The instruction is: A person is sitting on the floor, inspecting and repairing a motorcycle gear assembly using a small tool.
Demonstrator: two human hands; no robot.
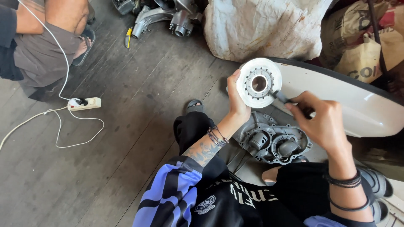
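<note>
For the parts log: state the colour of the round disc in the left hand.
Silvery white metal disc, dark centre hole; head view shows it best.

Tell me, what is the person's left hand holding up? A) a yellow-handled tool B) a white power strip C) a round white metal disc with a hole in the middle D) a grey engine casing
C: the left hand holds the round white disc by its edge, while the right hand puts a thin dark tool to its face; the grey casing lies on the floor below.

Soft, even daylight on your floor [126, 126], mild glare off the white disc [248, 92], slight edge distortion, sharp focus
</note>
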